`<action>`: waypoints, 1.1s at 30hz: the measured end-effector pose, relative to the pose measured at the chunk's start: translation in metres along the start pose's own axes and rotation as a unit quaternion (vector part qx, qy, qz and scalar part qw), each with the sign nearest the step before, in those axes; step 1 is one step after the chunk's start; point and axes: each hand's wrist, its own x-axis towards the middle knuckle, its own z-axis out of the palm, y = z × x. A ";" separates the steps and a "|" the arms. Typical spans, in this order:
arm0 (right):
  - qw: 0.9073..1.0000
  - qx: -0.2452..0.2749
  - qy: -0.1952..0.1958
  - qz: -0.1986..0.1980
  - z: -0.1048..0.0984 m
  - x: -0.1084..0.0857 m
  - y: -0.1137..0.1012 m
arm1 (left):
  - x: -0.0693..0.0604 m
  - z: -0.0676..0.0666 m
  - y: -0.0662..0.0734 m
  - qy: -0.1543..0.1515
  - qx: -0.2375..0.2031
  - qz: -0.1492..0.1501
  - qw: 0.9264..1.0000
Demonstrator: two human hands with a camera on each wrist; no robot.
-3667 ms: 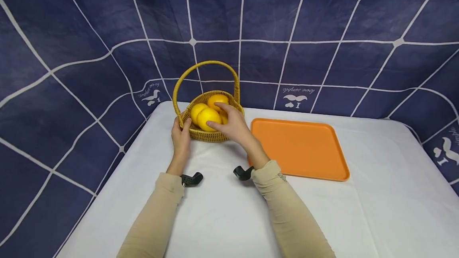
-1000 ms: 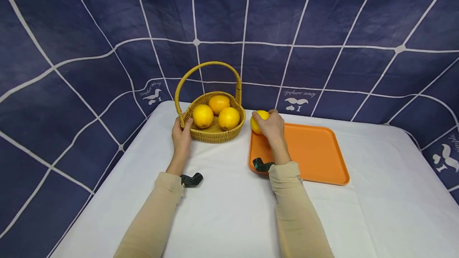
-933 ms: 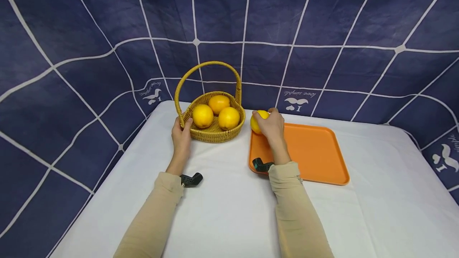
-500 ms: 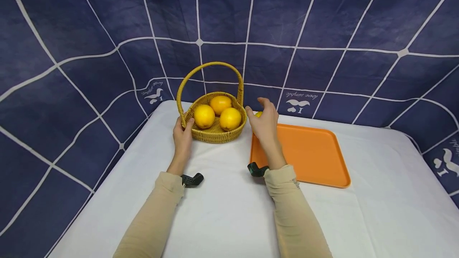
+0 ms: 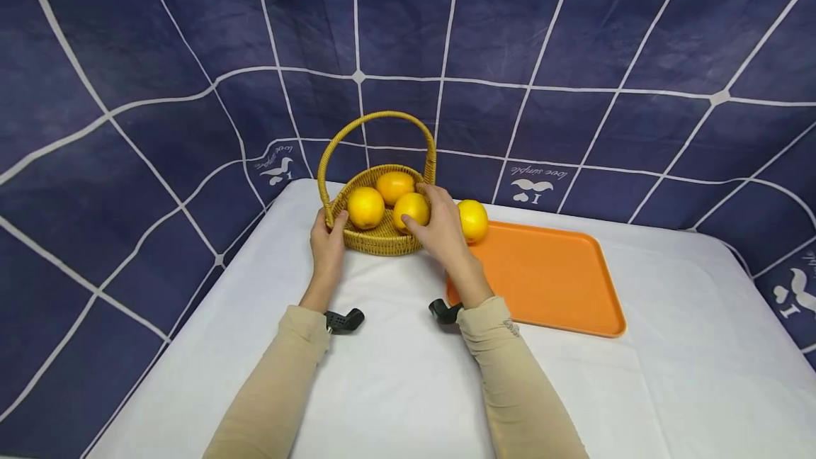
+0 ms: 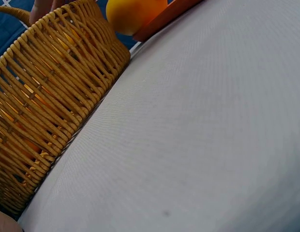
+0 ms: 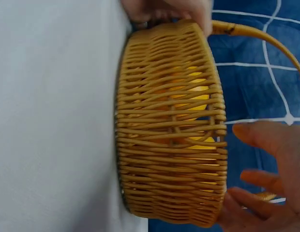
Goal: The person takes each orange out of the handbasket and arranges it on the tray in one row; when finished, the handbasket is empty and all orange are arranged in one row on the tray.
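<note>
Three yellow-orange oranges sit in a wicker basket (image 5: 382, 245) with a tall hoop handle: a left one (image 5: 366, 208), a back one (image 5: 395, 188) and a right one (image 5: 411, 210). My left hand (image 5: 327, 250) grips the basket's left side, thumb over the rim. My right hand (image 5: 443, 229) is over the right side, thumb and fingers spread about the right orange. In the right wrist view these fingers (image 7: 266, 181) are apart above the rim, and the wall hides most of the fruit. Another orange (image 5: 473, 222) rests at the back left corner of an orange tray (image 5: 542, 275).
A white cloth (image 5: 395, 374) covers the table. Dark blue fabric with white lines (image 5: 561, 55) hangs behind and at the left, close to the basket. The tray lies right of the basket.
My right hand carried an orange from the basket to the tray's back left corner, let go of it, and moved back left over the basket. The left hand stays on the basket.
</note>
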 end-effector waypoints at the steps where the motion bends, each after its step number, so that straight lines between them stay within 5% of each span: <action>1: 1.000 -0.005 -0.006 -0.004 0.002 0.000 0.000 | 0.000 0.000 0.000 0.000 0.002 0.002 1.000; 8: 0.996 -0.055 -0.059 0.024 0.008 0.006 -0.002 | 0.001 0.003 -0.002 0.000 0.000 -0.004 1.000; 19: 0.974 -0.164 -0.145 0.063 0.006 0.033 -0.018 | 0.000 0.001 0.003 -0.002 -0.021 0.002 1.000; 26: 0.979 -0.166 -0.116 0.037 0.010 0.034 -0.011 | -0.001 0.003 0.003 0.000 -0.017 -0.002 1.000; 33: 0.990 -0.101 -0.088 0.031 -0.001 0.034 -0.010 | -0.001 0.001 0.001 0.001 -0.006 -0.010 1.000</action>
